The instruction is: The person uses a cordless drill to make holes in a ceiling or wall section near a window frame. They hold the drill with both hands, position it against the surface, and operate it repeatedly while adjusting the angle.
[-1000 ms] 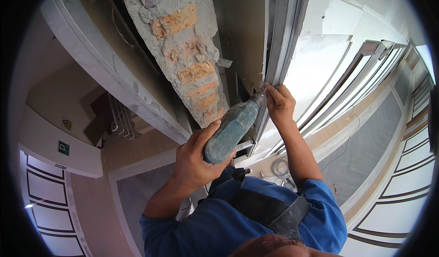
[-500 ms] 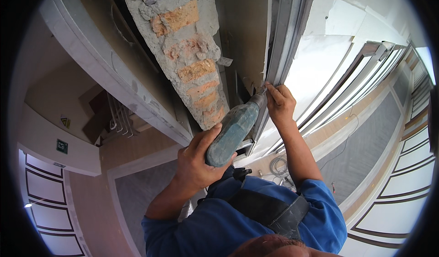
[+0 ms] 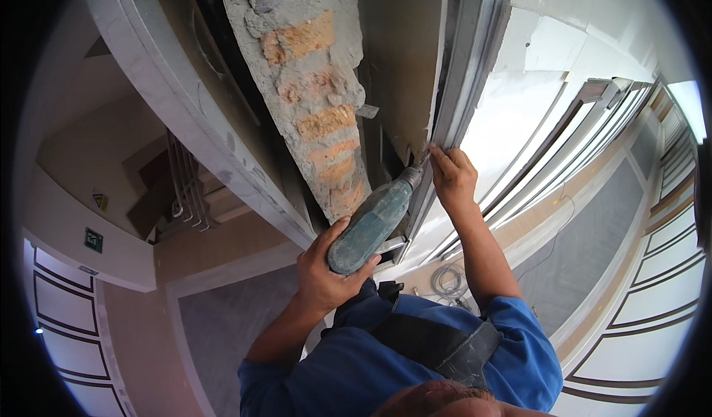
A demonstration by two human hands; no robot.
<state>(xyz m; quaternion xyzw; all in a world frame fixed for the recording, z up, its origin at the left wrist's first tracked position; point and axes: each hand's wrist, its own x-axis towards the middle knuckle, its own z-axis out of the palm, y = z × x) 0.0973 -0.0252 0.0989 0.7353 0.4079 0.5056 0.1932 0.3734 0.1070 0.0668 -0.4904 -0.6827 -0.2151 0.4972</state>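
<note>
My left hand (image 3: 326, 272) is wrapped round the rear of a dusty blue-green power drill (image 3: 371, 224). The drill points up and to the right, and its metal nose (image 3: 409, 175) is just short of the grey metal frame (image 3: 469, 54). At the frame's edge, the thumb and forefinger of my right hand (image 3: 454, 176) are pinched together beside the drill's bit. Whatever small thing those fingertips hold is too small to make out. The drill's handle is mostly hidden by its body and my left hand.
Left of the frame stands a rough broken brick-and-mortar wall edge (image 3: 319, 83), with a dark gap beside it. A pale curved door frame (image 3: 185, 98) runs further left. Coiled cable (image 3: 447, 280) lies on the floor below. White board (image 3: 545, 35) covers the wall at right.
The drill has drawn back slightly down and left, so more of a gap shows between its nose and my right fingertips. My right hand keeps its pinch at the frame.
</note>
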